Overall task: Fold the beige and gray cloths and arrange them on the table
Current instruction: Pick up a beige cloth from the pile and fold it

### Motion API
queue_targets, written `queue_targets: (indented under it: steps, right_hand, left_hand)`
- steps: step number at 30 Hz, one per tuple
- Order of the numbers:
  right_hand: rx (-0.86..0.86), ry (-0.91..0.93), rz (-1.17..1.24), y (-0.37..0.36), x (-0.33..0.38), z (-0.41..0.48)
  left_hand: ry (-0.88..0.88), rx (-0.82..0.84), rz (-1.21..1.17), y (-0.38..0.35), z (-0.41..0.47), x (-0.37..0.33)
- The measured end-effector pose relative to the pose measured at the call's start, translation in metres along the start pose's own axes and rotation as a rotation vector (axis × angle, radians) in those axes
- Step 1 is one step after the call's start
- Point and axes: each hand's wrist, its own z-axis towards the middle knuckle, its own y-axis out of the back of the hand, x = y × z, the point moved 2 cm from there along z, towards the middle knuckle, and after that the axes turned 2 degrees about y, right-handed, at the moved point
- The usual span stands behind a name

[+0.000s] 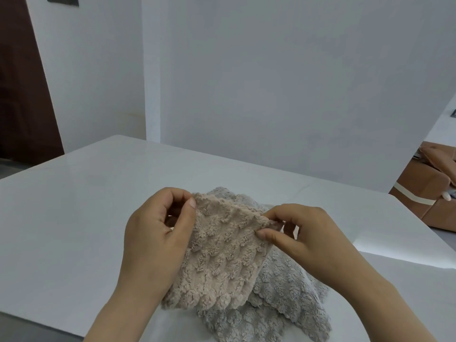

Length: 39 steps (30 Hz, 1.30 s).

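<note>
At frame centre, the left hand point(158, 233) pinches the beige cloth's point(217, 257) upper left corner. The right hand point(303, 238) pinches its upper right corner, fingers curled tight. Beneath lies the gray cloth point(283, 299) on the table point(74, 230).

The tabletop point(74, 230) shows bare surface along its left side, across the far stretch up to the far edge, and in a strip by the right edge; a hand could pass there. Near the near edge, right of middle, the gray cloth point(291, 292) lies spread. The beige cloth point(222, 255) hangs over it, pinched at its upper corners by the left hand point(158, 233) and right hand point(303, 233). Together these fill that patch. A white wall point(271, 95) rises right behind the far edge. A brown sofa point(424, 193) sits beyond the far right corner.
</note>
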Motion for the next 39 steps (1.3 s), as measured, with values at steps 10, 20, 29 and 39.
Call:
queue_targets:
  steps: [10, 20, 29, 39]
  right_hand:
    - [-0.045, 0.018, -0.048, -0.003, 0.001, -0.002]
    - [-0.046, -0.142, 0.037, 0.000, -0.001, -0.004]
    - [0.052, -0.170, 0.141, 0.001, -0.001, -0.001]
    - [-0.007, -0.029, 0.418, 0.005, 0.032, 0.018]
  left_hand:
    - [-0.115, 0.016, 0.190, -0.007, 0.003, 0.014]
    - [-0.269, 0.070, 0.183, -0.012, 0.006, 0.003]
    - [-0.346, 0.193, 0.171, -0.017, 0.016, -0.009]
    - [-0.381, 0.358, 0.186, -0.015, 0.023, -0.021]
